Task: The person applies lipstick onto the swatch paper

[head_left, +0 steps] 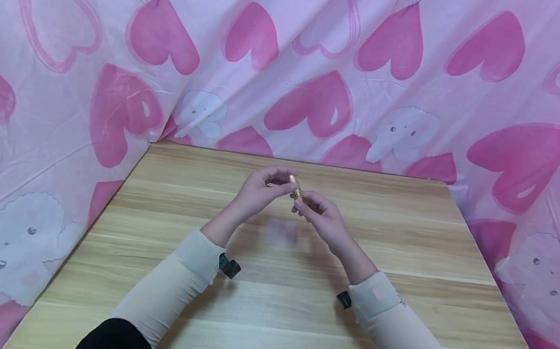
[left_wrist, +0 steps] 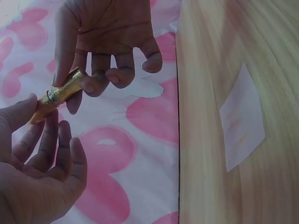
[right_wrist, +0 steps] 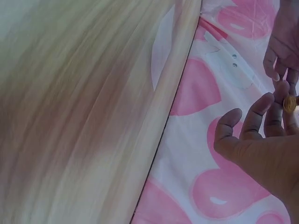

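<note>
Both hands meet over the far half of the table around a slim gold lipstick tube with a narrow silvery band at its middle. One end is pinched between the thumb and fingertips of my left hand. At the other end, my right hand grips it with thumb and forefinger, the remaining fingers loosely bent. In the left wrist view the tube lies slanted between the two hands, its halves joined at the band. Only a gold end shows at the edge of the right wrist view.
Below the hands, a small pale paper with faint orange marks lies on the wooden table. A pink heart-patterned cloth hangs behind and beside the table. Small black devices sit at both wrists.
</note>
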A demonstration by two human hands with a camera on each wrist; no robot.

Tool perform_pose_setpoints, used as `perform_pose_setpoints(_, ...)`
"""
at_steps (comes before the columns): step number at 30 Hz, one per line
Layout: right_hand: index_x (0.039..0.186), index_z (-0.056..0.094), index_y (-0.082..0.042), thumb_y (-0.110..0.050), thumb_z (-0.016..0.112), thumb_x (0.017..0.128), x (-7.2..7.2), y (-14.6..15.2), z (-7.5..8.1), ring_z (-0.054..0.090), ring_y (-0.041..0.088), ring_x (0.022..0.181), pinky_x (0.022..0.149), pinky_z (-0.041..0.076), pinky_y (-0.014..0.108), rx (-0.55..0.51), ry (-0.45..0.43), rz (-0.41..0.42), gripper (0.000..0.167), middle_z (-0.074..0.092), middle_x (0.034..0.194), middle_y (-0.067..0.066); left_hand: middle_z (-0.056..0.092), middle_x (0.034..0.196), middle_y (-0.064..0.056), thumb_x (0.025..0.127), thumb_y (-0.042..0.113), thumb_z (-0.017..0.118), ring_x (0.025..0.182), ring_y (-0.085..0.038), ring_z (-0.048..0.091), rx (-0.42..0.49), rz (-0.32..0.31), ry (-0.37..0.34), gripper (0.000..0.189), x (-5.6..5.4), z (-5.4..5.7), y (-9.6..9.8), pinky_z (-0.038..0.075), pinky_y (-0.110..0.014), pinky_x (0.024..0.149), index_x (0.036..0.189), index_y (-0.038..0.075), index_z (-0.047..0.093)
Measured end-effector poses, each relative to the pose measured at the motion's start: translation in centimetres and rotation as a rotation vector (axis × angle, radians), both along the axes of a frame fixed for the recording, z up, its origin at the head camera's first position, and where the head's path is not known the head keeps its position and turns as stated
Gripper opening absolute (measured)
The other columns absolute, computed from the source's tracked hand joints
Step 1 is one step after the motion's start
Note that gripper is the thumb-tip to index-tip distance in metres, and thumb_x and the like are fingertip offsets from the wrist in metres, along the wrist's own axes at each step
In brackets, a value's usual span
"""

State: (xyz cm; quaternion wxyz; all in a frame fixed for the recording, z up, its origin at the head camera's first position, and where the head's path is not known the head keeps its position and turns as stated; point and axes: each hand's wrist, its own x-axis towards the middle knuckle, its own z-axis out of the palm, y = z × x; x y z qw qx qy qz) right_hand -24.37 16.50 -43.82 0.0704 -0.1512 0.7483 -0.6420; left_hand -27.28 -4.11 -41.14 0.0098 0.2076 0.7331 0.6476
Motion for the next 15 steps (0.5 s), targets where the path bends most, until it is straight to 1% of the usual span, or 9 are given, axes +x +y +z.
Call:
perform_pose_setpoints(3,0.128,0.065,-0.004,-0.019,0.062,0.102,0.0,0.0,0.0,0.060,0.024,0.098,0.086,0.050,0.038,0.035,0.057,0.000,0.031,0.068,0.103,0.015,0.073,0.106,0.002,0.093,0.029,0.074,0.099,-0.017,0.067,-0.058,0.012,0.042,0.029,0.1,0.1,0.0,0.054,-0.039,0.088,0.118,0.016,0.071)
perform_pose_setpoints(5,0.128,0.065,-0.002,-0.015,0.061,0.102,0.0,-0.1,0.1,0.060,0.027,0.101,0.087,0.050,0.042,0.046,0.075,-0.002,0.030,0.068,0.105,0.020,0.074,0.106,0.004,0.093,0.031,0.074,0.100,-0.015,0.067,-0.087,0.015,0.060,0.028,0.1,0.1,0.0,0.053,-0.040,0.088,0.117,0.016,0.072)
perform_pose_setpoints(7,0.127,0.065,0.000,-0.013,0.060,0.102,0.1,-0.2,0.4,0.060,0.028,0.101,0.085,0.049,0.043,0.059,0.080,-0.004,0.029,0.068,0.105,0.023,0.074,0.106,0.004,0.093,0.032,0.074,0.100,-0.013,0.068,-0.101,0.014,0.067,0.027,0.2,0.2,0.0,0.053,-0.040,0.088,0.115,0.016,0.072)
perform_pose_setpoints(8,0.126,0.065,0.001,-0.012,0.060,0.102,0.3,-0.2,0.8,0.059,0.028,0.101,0.083,0.049,0.042,0.067,0.082,-0.005,0.028,0.068,0.105,0.023,0.074,0.106,0.004,0.093,0.032,0.074,0.100,-0.013,0.068,-0.104,0.013,0.068,0.027,0.2,0.2,0.0,0.053,-0.040,0.088,0.114,0.016,0.072)
perform_pose_setpoints(11,0.125,0.065,0.002,-0.011,0.060,0.102,0.6,-0.3,1.2,0.060,0.029,0.101,0.080,0.048,0.035,0.079,0.087,-0.007,0.027,0.067,0.104,0.025,0.074,0.105,0.006,0.094,0.033,0.073,0.099,-0.012,0.068,-0.114,0.015,0.067,0.024,0.3,0.3,0.1,0.053,-0.038,0.088,0.113,0.019,0.073)
perform_pose_setpoints(14,0.124,0.066,0.000,-0.012,0.061,0.101,0.5,-0.3,1.0,0.061,0.032,0.102,0.079,0.048,0.031,0.075,0.090,-0.010,0.027,0.068,0.104,0.023,0.074,0.104,0.007,0.094,0.033,0.073,0.098,-0.013,0.067,-0.123,0.015,0.066,0.022,0.4,0.2,0.1,0.054,-0.038,0.086,0.111,0.020,0.074)
perform_pose_setpoints(15,0.124,0.066,-0.001,-0.013,0.062,0.101,0.3,-0.2,0.6,0.060,0.035,0.103,0.079,0.048,0.032,0.069,0.088,-0.011,0.026,0.069,0.103,0.023,0.074,0.103,0.007,0.094,0.033,0.073,0.097,-0.014,0.067,-0.124,0.015,0.066,0.021,0.4,0.2,0.1,0.054,-0.038,0.086,0.111,0.021,0.074)
